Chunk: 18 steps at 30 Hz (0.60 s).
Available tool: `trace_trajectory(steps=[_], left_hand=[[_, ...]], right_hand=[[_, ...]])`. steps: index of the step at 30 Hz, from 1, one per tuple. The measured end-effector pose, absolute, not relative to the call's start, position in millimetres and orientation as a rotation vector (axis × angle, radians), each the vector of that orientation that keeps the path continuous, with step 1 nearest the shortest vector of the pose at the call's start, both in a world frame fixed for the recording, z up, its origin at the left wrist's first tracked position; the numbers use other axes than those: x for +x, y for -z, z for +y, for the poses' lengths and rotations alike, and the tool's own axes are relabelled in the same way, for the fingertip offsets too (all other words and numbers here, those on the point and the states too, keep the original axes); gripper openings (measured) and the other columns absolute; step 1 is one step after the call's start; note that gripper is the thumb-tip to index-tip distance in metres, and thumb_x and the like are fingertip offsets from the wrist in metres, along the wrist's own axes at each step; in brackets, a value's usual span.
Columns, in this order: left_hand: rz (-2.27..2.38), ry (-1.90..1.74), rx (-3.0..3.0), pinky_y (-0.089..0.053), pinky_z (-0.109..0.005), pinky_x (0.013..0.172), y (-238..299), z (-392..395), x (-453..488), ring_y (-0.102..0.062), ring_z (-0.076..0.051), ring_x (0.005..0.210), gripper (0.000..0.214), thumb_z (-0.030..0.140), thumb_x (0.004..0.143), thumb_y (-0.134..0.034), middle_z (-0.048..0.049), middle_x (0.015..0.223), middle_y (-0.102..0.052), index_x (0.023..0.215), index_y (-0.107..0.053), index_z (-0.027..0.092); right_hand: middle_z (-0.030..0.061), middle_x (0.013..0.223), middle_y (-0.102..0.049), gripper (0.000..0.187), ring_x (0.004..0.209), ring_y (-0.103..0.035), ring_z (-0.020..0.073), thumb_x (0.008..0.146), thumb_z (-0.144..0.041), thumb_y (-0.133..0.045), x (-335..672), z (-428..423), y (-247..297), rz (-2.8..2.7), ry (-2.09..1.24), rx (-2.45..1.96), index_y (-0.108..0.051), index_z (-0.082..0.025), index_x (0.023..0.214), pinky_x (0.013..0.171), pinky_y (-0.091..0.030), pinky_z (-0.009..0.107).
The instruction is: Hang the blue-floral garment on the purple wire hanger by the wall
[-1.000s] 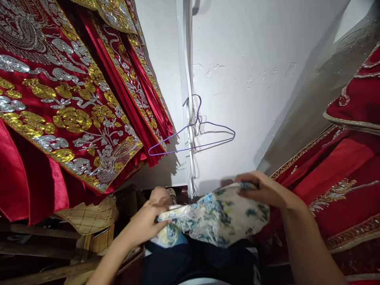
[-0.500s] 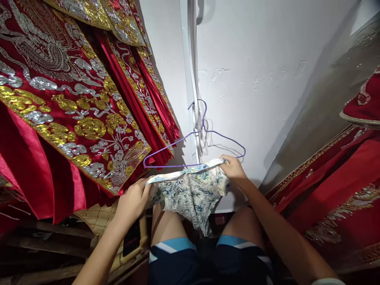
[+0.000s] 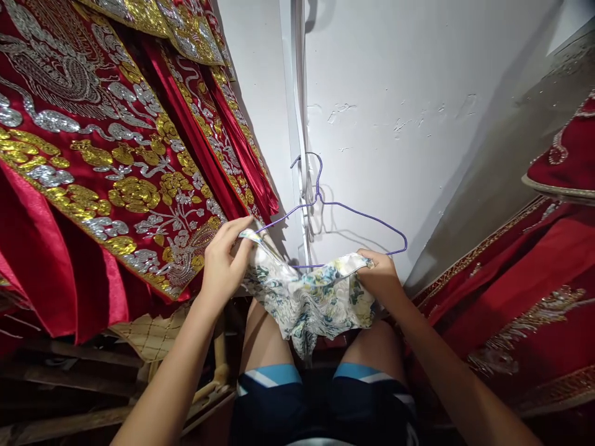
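A purple wire hanger (image 3: 362, 212) hangs by its hook from a narrow white strip on the wall. In front of its lower bar is a ruched white garment (image 3: 309, 303) with a blue and yellow floral print, its top edge sagging in the middle. My left hand (image 3: 227, 254) pinches the garment's left top corner close against the hanger's left arm, whose end is hidden behind fingers and cloth. With bent fingers my right hand (image 3: 379, 272) grips the right top corner, just below the hanger's right end. Whether cloth is around the left end I cannot tell.
Red garments (image 3: 134, 186) with gold and silver embroidery hang at the left. More red beaded cloth (image 3: 525, 310) lies along the right. A wooden frame (image 3: 218, 371) stands at lower left. The white wall (image 3: 395, 93) rises behind the hanger.
My left hand has moved up and right, bringing the garment's left corner to the hanger's left arm and covering its end. My right hand has shifted slightly right, and the hanger has swung right.
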State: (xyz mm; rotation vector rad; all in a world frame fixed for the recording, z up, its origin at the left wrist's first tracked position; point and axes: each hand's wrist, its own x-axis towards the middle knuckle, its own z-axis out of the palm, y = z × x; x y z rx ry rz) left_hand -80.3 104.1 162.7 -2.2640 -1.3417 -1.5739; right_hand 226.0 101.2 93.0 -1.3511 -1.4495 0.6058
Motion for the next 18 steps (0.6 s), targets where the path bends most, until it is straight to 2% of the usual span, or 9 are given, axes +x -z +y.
trace_trajectory(steps=[2, 4, 6, 8, 10, 12, 15, 17, 18], left_hand=[[-1.261, 1.503, -2.360, -0.051, -0.034, 0.097, -175.1, 111.9, -69.7, -0.066, -0.021, 0.110, 0.044, 0.023, 0.095, -0.052, -0.0064, 0.124, -0.070, 0.138, -0.061, 0.023], [-1.217, 1.446, -2.383, -0.052, -0.029, 0.085, -180.6, 119.9, -62.2, -0.067, -0.018, 0.095, 0.040, 0.020, 0.095, -0.052, -0.0056, 0.115, -0.073, 0.132, -0.065, 0.022], [-1.195, 1.438, -2.340, -0.051, -0.027, 0.076, -180.0, 126.6, -59.0, -0.066, -0.016, 0.082, 0.032, 0.021, 0.094, -0.053, -0.0057, 0.105, -0.074, 0.119, -0.072, 0.017], [-1.187, 1.446, -2.293, -0.049, -0.026, 0.072, -175.9, 130.9, -59.0, -0.064, -0.015, 0.074, 0.025, 0.022, 0.093, -0.054, -0.0053, 0.096, -0.075, 0.106, -0.074, 0.015], [-1.201, 1.457, -2.283, -0.048, -0.024, 0.068, -172.0, 132.5, -60.5, -0.063, -0.014, 0.070, 0.022, 0.023, 0.093, -0.055, -0.0038, 0.087, -0.074, 0.096, -0.075, 0.015], [-1.247, 1.469, -2.287, -0.045, -0.023, 0.063, -171.3, 133.0, -62.4, -0.061, -0.013, 0.064, 0.022, 0.025, 0.092, -0.055, -0.0015, 0.079, -0.073, 0.092, -0.075, 0.016], [-1.385, 1.512, -2.254, -0.042, -0.023, 0.060, -178.6, 135.8, -67.8, -0.058, -0.012, 0.060, 0.021, 0.028, 0.091, -0.056, 0.0011, 0.073, -0.070, 0.094, -0.075, 0.018], [-1.503, 1.612, -2.177, -0.042, -0.023, 0.060, -186.7, 140.6, -73.3, -0.056, -0.012, 0.061, 0.017, 0.030, 0.087, -0.062, 0.0015, 0.075, -0.068, 0.095, -0.072, 0.019], [-1.559, 1.691, -2.139, -0.041, -0.023, 0.060, -190.4, 143.4, -75.8, -0.055, -0.012, 0.062, 0.015, 0.032, 0.084, -0.066, 0.0017, 0.075, -0.066, 0.092, -0.070, 0.019]], right_hand=[[-0.0053, 0.056, -0.034, 0.006, 0.056, -0.033, 0.0110, 0.060, -0.019, -0.045, 224.0, 96.0, -89.8, -1.433, -0.682, -1.303, -0.041, -0.021, 0.057, 0.049, -0.024, 0.024], [-0.0053, 0.056, -0.042, 0.002, 0.056, -0.039, 0.0116, 0.063, -0.020, -0.050, 227.0, 90.3, -88.3, -1.409, -0.697, -1.253, -0.051, -0.021, 0.064, 0.050, -0.029, 0.023], [-0.0053, 0.061, -0.053, 0.031, 0.058, -0.047, 0.0136, 0.063, -0.020, -0.057, 236.0, 86.1, -90.0, -1.329, -0.630, -1.195, -0.064, -0.020, 0.093, 0.052, -0.036, 0.023], [-0.0055, 0.065, -0.059, 0.076, 0.059, -0.052, 0.0152, 0.060, -0.018, -0.062, 249.7, 85.4, -96.0, -1.216, -0.518, -1.156, -0.052, -0.021, 0.135, 0.054, -0.039, 0.024], [-0.0071, 0.063, -0.058, 0.095, 0.054, -0.049, 0.0141, 0.059, -0.016, -0.062, 265.8, 88.3, -106.5, -1.193, -0.430, -1.210, -0.038, -0.021, 0.151, 0.052, -0.037, 0.023], [-0.0078, 0.057, -0.054, 0.084, 0.049, -0.042, 0.0120, 0.061, -0.016, -0.060, 281.6, 92.8, -121.7, -1.280, -0.393, -1.350, -0.053, -0.019, 0.144, 0.050, -0.033, 0.024], [-0.0027, 0.057, -0.059, 0.040, 0.050, -0.045, 0.0117, 0.063, -0.020, -0.065, 301.7, 95.9, -150.6, -1.423, -0.534, -1.443, -0.077, -0.014, 0.101, 0.049, -0.032, 0.024], [0.0004, 0.058, -0.063, 0.017, 0.052, -0.050, 0.0122, 0.062, -0.026, -0.073, 311.1, 94.7, -169.2, -1.503, -0.746, -1.376, -0.074, -0.013, 0.073, 0.048, -0.033, 0.024], [0.0009, 0.058, -0.063, 0.017, 0.051, -0.052, 0.0122, 0.061, -0.028, -0.077, 313.7, 94.1, -176.2, -1.532, -0.874, -1.329, -0.071, -0.013, 0.066, 0.048, -0.034, 0.024]])
